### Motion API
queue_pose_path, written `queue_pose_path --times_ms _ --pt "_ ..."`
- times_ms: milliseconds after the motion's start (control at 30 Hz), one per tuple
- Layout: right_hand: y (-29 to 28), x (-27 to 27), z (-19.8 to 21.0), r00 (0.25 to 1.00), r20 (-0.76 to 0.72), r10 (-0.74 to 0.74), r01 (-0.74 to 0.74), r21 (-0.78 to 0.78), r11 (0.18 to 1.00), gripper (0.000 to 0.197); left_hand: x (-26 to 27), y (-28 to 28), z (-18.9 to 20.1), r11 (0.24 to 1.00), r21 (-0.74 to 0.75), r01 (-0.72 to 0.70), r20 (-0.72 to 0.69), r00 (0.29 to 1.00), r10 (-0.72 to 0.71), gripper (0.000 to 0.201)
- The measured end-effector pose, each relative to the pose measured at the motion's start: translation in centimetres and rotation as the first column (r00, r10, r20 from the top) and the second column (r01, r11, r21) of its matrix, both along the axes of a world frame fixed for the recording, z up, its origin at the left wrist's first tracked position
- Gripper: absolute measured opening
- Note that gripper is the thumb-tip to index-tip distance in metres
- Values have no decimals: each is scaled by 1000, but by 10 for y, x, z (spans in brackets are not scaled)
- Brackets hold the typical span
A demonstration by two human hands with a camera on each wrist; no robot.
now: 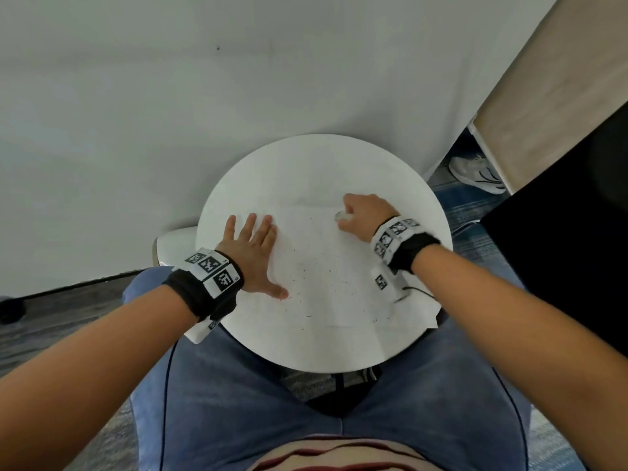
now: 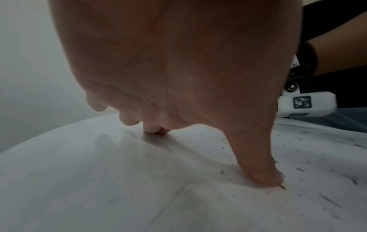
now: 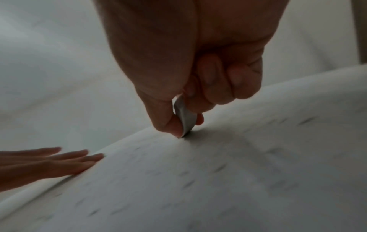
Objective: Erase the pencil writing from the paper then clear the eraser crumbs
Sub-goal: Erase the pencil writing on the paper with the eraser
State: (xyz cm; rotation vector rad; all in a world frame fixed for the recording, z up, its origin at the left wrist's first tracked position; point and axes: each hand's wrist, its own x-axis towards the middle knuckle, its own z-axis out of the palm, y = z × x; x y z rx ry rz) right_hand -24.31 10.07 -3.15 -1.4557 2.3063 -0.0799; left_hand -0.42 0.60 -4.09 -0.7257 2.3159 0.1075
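A white sheet of paper (image 1: 326,266) lies on the round white table (image 1: 306,164). Dark eraser crumbs (image 1: 319,266) are scattered over its middle and near side. My left hand (image 1: 255,253) lies flat on the paper's left edge, fingers straight and spread, thumb pressed down among crumbs (image 2: 298,171). My right hand (image 1: 363,215) pinches a small white eraser (image 1: 341,216) near the paper's far right part. In the right wrist view the eraser (image 3: 184,120) sits between thumb and curled fingers, its tip on the paper (image 3: 218,180). No pencil writing shows clearly.
The table stands against a white wall (image 1: 170,96). A black chair or panel (image 1: 560,232) is at the right, with a white shoe (image 1: 475,175) on the floor beyond. My knees in blue jeans (image 1: 306,419) are under the table's near edge.
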Motion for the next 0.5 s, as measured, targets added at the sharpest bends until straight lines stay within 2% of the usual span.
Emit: queue_pose_path --times_ms 133,267,367,500 --pt "18 -46 10 996 -80 -37 43 74 996 28 -2 0 3 1000 -3 -6 6 1000 6 140" --pt "18 -53 21 980 -201 4 19 115 993 17 -7 4 8 1000 -17 -7 28 1000 8 141" --pt "4 -36 14 996 -81 -37 37 -5 999 27 -23 9 16 999 -36 11 48 999 -9 134" --pt "-6 -14 -2 994 99 -42 48 -60 997 31 -66 21 21 995 97 -28 -121 992 39 122"
